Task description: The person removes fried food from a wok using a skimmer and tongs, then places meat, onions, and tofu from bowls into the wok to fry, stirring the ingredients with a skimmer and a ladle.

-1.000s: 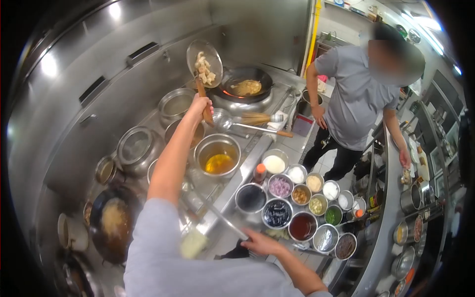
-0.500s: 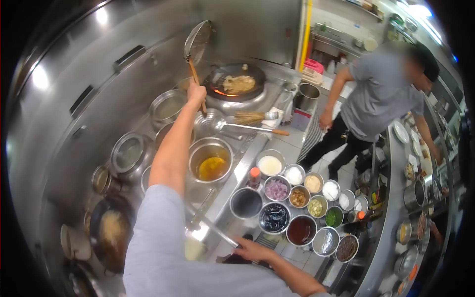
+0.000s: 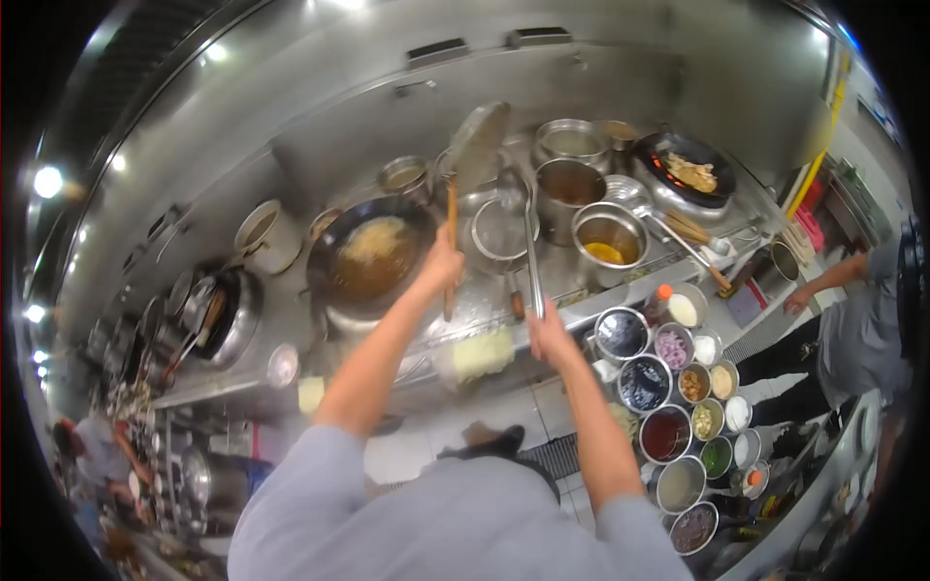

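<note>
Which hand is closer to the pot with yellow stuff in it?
Right. The right hand is in front of the pot, a bit leftward; the left hand is farther left, beside a wok.

Right of the wok of brown liquid [image 3: 327,244], the raised strainer [image 3: 481,147] was blurred; farther right, a co-worker [image 3: 857,324] was cut off by the view's edge.

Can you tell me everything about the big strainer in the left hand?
The strainer has a round, grey, metal-looking bowl and a straight, brown, wooden-looking handle. The left hand grips the handle, which points steeply up to the tilted bowl. In the picture, it's right of the wok holding brown liquid. The bowl is blurry; I can't tell if it's empty.
</note>
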Demonstrator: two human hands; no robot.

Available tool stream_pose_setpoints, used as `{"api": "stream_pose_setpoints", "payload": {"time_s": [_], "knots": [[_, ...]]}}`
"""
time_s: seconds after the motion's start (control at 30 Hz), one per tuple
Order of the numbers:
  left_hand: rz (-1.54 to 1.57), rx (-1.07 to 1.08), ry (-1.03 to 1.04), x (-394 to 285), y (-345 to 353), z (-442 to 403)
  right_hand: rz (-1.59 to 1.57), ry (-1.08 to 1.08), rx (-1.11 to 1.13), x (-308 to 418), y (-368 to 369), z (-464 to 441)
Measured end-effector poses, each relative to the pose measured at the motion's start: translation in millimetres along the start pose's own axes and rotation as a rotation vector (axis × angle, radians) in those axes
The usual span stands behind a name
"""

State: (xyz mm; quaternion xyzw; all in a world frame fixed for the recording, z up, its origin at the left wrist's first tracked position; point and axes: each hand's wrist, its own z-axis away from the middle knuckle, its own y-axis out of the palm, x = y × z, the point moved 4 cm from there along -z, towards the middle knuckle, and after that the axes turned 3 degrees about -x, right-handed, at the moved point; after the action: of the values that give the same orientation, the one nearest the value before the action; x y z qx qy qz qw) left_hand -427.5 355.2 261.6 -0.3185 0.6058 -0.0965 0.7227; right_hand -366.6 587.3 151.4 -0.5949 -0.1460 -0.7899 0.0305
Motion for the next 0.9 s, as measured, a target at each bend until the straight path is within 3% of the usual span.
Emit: {"api": "stream_pose_setpoints", "payload": {"time_s": [0.03,0.07,0.1,0.17,0.2,0.3,0.4,0.53,0.6,0.63,0.7,0.73,0.77,0.8,0.87,0.9], "knots": [[0.005,0.027,0.079,22,0,5,0.138,-0.215,0.004,-19,7,-67],[0.015,0.048,0.154,44,0,9,0.438,-0.662,-0.224,-24,12,-121],[0.054,0.003,0.088,52,-10,18,0.721,-1.132,-0.442,-25,33,-143],[0.178,-0.071,0.033,69,-36,19,0.434,-0.422,-0.135,19,63,-98],[0.387,-0.046,-0.024,75,-50,20,0.352,-0.079,-0.089,41,79,-66],[0.542,-0.086,-0.063,95,-108,36,0.284,-0.160,0.005,26,102,-55],[0.486,-0.131,-0.072,141,-181,34,0.082,-0.046,0.196,26,140,-47],[0.197,-0.146,-0.132,225,-264,23,0.192,-0.015,0.130,-5,216,-71],[-0.174,-0.373,0.133,268,-276,1,0.335,-0.077,0.036,-52,252,-117],[-0.155,-0.338,0.079,276,-282,1,0.470,-0.147,-0.060,-62,263,-131],[-0.108,-0.265,0.081,297,-295,-11,0.169,0.078,0.072,-55,312,-111],[-0.082,-0.207,0.071,306,-298,-16,0.183,0.078,0.050,-50,324,-107],[0.032,-0.060,-0.079,297,-308,-9,-0.001,0.176,0.099,-51,335,-103],[0.042,-0.040,-0.078,304,-311,-14,-0.191,0.271,0.147,-53,341,-101],[-0.164,-0.096,0.082,311,-316,-22,-0.154,0.302,0.204,-85,307,-118],[-0.262,-0.129,0.096,307,-315,-19,0.412,-0.266,0.047,-89,285,-120]]}}
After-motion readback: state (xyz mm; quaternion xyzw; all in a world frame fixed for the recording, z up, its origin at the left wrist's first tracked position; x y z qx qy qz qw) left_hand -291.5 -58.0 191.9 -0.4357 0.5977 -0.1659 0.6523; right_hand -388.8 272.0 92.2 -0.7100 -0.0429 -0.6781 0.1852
